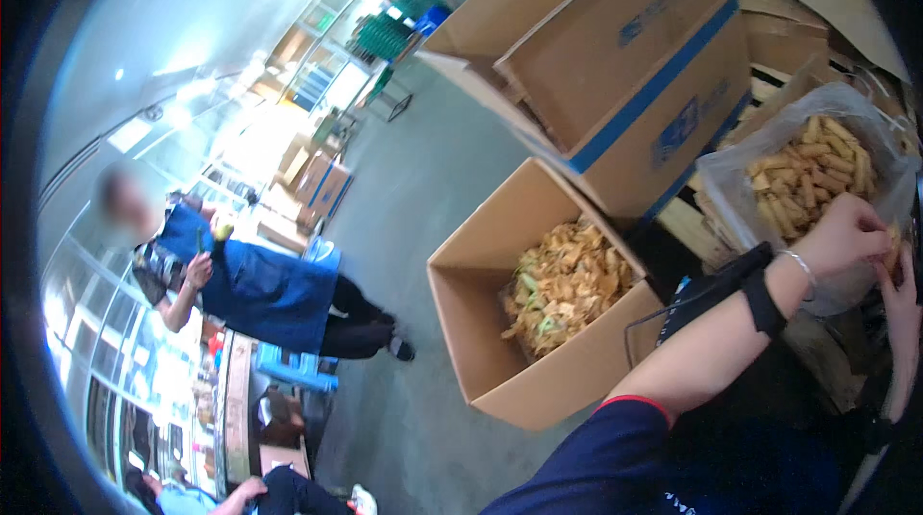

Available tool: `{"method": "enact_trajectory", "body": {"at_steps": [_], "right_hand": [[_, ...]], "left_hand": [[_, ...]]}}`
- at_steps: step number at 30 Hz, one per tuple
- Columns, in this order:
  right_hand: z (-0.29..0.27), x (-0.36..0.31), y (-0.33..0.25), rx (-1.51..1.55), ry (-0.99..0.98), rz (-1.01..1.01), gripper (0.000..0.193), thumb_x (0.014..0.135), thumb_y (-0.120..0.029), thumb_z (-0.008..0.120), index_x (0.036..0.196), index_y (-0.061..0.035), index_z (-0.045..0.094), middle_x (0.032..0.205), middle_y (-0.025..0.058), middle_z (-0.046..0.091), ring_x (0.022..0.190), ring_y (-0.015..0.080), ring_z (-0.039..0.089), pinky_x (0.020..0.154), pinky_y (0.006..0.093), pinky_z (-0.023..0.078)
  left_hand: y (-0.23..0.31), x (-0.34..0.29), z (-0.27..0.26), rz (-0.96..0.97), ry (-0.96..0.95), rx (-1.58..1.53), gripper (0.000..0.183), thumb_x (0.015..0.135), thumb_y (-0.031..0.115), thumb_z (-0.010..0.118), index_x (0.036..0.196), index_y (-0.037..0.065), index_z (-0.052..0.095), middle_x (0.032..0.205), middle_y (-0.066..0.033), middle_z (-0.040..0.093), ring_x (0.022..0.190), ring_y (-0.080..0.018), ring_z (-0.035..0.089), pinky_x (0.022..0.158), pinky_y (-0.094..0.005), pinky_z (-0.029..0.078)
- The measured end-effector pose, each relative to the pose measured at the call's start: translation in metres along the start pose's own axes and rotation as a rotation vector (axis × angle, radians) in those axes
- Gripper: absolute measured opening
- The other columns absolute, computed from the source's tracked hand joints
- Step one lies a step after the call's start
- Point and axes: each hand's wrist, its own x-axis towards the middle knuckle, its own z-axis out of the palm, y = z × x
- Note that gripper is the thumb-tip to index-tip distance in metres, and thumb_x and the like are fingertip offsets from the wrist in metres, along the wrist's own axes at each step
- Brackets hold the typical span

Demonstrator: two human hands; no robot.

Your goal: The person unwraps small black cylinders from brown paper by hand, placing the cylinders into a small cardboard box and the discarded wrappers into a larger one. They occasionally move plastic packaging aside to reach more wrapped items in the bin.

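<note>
My left hand point(846, 231) reaches out at the right, fingers curled around a small tan piece at the rim of a clear plastic bag point(731, 178). The bag is full of short pale-yellow stalk pieces point(808, 174). My right hand point(902, 303) sits just right of the left one at the frame edge, touching the same piece; its grip is partly cut off. A black strap and a thin bracelet circle my left wrist point(779, 289). Below and to the left stands an open cardboard box point(471, 323) holding dry tan husks with green bits point(562, 284).
Large cardboard boxes with blue stripes point(635, 82) are stacked behind the open box on wooden slats. A person in a blue apron point(250, 289) stands at the left on the grey floor beside blue stools. Another person's arm point(240, 494) shows at the bottom left.
</note>
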Motion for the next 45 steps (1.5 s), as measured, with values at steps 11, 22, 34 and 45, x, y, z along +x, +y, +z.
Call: {"method": "enact_trajectory", "body": {"at_steps": [11, 22, 34, 45], "right_hand": [[0.009, 0.005, 0.002, -0.353, 0.072, -0.171, 0.035, 0.075, -0.03, 0.058, 0.064, 0.0006, 0.045, 0.061, 0.0147, 0.045, 0.058, 0.0322, 0.046, 0.053, 0.0373, 0.036], [0.019, -0.002, 0.021, -0.368, 0.129, -0.095, 0.022, 0.072, -0.019, 0.057, 0.076, 0.0007, 0.047, 0.073, 0.0136, 0.048, 0.067, 0.0287, 0.05, 0.06, 0.0346, 0.039], [-0.002, -0.012, 0.007, -0.144, 0.044, 0.08, 0.023, 0.061, -0.004, 0.06, 0.067, 0.0025, 0.039, 0.066, 0.0138, 0.04, 0.062, 0.0277, 0.045, 0.055, 0.0337, 0.035], [0.003, 0.007, 0.023, 0.47, 0.217, 0.071, 0.036, 0.078, -0.035, 0.055, 0.069, -0.0017, 0.044, 0.061, 0.0085, 0.042, 0.056, 0.0184, 0.045, 0.053, 0.03, 0.037]], "left_hand": [[-0.005, -0.006, 0.008, 0.201, 0.294, 0.389, 0.018, 0.059, 0.01, 0.057, 0.065, -0.007, 0.055, 0.058, -0.0196, 0.054, 0.054, -0.0264, 0.055, 0.052, -0.031, 0.044], [0.014, -0.01, 0.01, 0.058, 0.131, 0.655, 0.025, 0.073, 0.017, 0.047, 0.065, -0.006, 0.054, 0.06, -0.0221, 0.051, 0.06, -0.0348, 0.052, 0.058, -0.0385, 0.042], [-0.008, 0.002, 0.017, -0.255, -0.004, 0.064, 0.029, 0.077, 0.017, 0.039, 0.055, 0.0, 0.044, 0.049, -0.0031, 0.042, 0.039, -0.0122, 0.039, 0.037, -0.0244, 0.032], [-0.031, 0.009, 0.027, 0.094, 0.336, 0.483, 0.026, 0.079, 0.015, 0.038, 0.066, -0.005, 0.049, 0.065, -0.0234, 0.048, 0.064, -0.0382, 0.046, 0.06, -0.0417, 0.037]]}}
